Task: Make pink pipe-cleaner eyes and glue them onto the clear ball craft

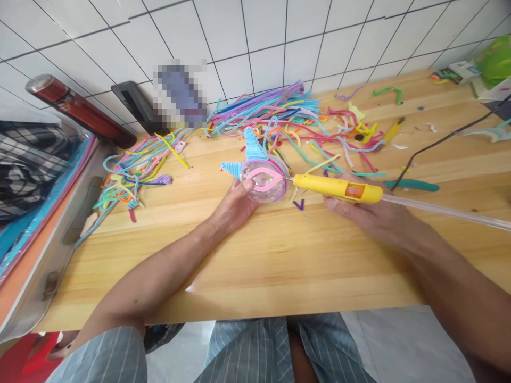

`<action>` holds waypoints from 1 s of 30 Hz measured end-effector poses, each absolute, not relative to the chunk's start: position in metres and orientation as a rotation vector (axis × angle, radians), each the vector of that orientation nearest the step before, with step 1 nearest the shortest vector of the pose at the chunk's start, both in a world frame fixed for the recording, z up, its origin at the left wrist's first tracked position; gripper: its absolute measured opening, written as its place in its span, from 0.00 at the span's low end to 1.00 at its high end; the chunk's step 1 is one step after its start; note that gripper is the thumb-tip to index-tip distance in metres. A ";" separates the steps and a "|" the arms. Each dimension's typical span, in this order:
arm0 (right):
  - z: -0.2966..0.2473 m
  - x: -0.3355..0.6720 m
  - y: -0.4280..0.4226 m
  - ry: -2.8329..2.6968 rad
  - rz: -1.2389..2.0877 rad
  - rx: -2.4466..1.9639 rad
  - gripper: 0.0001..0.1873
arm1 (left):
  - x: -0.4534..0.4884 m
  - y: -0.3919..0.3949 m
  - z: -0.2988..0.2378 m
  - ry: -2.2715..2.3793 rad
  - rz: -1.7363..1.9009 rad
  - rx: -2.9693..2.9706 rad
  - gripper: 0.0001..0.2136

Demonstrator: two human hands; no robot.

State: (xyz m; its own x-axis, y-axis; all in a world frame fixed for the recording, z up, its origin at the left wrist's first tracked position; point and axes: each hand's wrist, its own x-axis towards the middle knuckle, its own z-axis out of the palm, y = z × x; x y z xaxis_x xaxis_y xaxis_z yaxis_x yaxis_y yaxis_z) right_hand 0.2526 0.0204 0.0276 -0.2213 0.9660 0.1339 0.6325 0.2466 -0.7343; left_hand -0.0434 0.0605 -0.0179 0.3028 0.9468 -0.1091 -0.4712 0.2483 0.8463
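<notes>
My left hand (235, 202) is closed around a clear plastic ball (266, 183) wrapped in pink and purple pipe cleaners, with two blue pipe-cleaner cones (252, 144) sticking up from it. My right hand (361, 210) grips a yellow glue gun (337, 188) lying sideways, its nozzle touching the ball's right side. A clear glue stick (447, 211) juts from the gun's back toward the right. Both hands rest over the wooden table (255, 266).
A heap of coloured pipe cleaners (279, 117) covers the table's far side, with more at the left (131, 170). Teal-handled scissors (413, 185) and a black cord (439, 141) lie to the right. A red cylinder (75, 109) leans against the tiled wall.
</notes>
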 end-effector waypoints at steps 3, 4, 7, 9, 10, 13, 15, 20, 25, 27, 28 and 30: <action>0.026 0.253 0.020 -1.980 0.771 -1.427 0.22 | -0.043 0.061 -0.017 0.716 1.081 0.814 0.33; 0.026 0.253 0.020 -1.983 0.772 -1.420 0.23 | -0.043 0.061 -0.017 0.712 1.082 0.814 0.32; 0.026 0.252 0.020 -1.999 0.761 -1.402 0.24 | -0.043 0.061 -0.018 0.708 1.080 0.810 0.34; 0.026 0.252 0.021 -2.013 0.749 -1.389 0.24 | -0.043 0.061 -0.018 0.712 1.076 0.807 0.35; 0.025 0.252 0.021 -2.018 0.747 -1.380 0.24 | -0.043 0.060 -0.018 0.714 1.074 0.805 0.35; 0.022 0.253 0.023 -2.027 0.737 -1.369 0.22 | -0.043 0.060 -0.018 0.709 1.079 0.797 0.32; 0.020 0.254 0.023 -2.037 0.720 -1.353 0.21 | -0.043 0.059 -0.018 0.708 1.087 0.785 0.31; 0.020 0.255 0.023 -2.050 0.712 -1.334 0.22 | -0.042 0.060 -0.018 0.706 1.093 0.768 0.32; 0.021 0.253 0.022 -2.031 0.723 -1.372 0.25 | -0.043 0.060 -0.018 0.687 1.083 0.777 0.31; 0.022 0.253 0.022 -2.021 0.730 -1.378 0.26 | -0.043 0.060 -0.019 0.696 1.082 0.775 0.31; 0.022 0.253 0.022 -2.019 0.730 -1.382 0.26 | -0.043 0.060 -0.019 0.701 1.084 0.774 0.31; 0.023 0.253 0.022 -2.021 0.724 -1.394 0.26 | -0.043 0.060 -0.020 0.706 1.087 0.772 0.30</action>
State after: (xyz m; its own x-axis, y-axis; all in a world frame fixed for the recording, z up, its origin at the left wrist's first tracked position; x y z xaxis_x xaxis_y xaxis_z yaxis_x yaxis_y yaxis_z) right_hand 0.2526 0.0217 0.0233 -0.2913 0.9447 0.1508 0.6338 0.3087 -0.7092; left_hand -0.0428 0.0596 -0.0201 0.3076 0.9437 -0.1215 -0.4942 0.2676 0.8271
